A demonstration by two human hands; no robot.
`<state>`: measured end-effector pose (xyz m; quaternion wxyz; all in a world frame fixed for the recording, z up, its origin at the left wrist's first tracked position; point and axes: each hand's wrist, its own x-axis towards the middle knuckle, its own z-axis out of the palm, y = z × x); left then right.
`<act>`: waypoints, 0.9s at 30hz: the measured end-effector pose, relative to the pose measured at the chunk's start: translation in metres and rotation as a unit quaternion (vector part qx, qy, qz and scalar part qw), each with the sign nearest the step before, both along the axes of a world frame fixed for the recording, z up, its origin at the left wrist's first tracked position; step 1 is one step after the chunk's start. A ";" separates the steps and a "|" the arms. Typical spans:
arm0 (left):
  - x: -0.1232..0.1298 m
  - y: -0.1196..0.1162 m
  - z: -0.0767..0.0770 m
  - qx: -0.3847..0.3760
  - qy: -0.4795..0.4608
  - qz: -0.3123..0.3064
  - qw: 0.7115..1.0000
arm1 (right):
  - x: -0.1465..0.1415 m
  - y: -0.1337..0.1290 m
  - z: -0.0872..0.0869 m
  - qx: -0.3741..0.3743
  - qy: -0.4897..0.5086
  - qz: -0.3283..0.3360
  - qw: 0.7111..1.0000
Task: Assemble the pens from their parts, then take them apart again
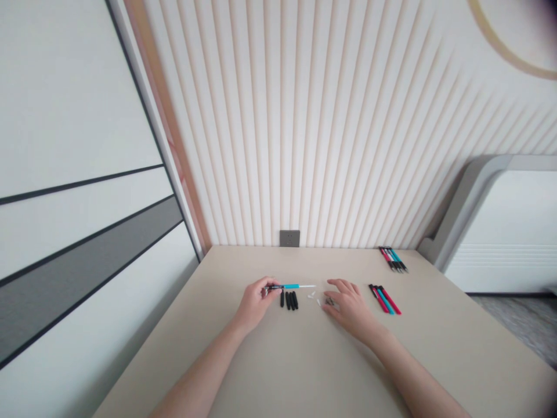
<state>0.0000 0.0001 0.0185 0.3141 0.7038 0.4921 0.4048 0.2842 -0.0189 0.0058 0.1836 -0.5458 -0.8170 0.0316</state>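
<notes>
My left hand (256, 299) pinches the black end of a blue pen barrel (291, 285), which lies level and points right, a thin white refill sticking out of its tip. Just below it, several black grips (291, 300) lie side by side on the table. Spread fingers mark my right hand (346, 302), palm down over small dark metallic parts (329, 301), partly hidden by its fingers. Between the hands are small white pieces (311, 295). Whether my right fingertips touch the parts is unclear.
Right of my right hand, red and blue pen barrels (385, 299) lie on the beige table (278, 366). Several pens with black grips (393, 259) rest at the back right. A dark socket (289, 238) is on the ribbed wall behind. A white cabinet (65, 116) stands left.
</notes>
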 end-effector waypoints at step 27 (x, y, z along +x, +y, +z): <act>0.002 -0.002 0.005 -0.002 -0.002 -0.001 1.000 | -0.007 0.009 -0.001 -0.059 0.260 -0.043 0.963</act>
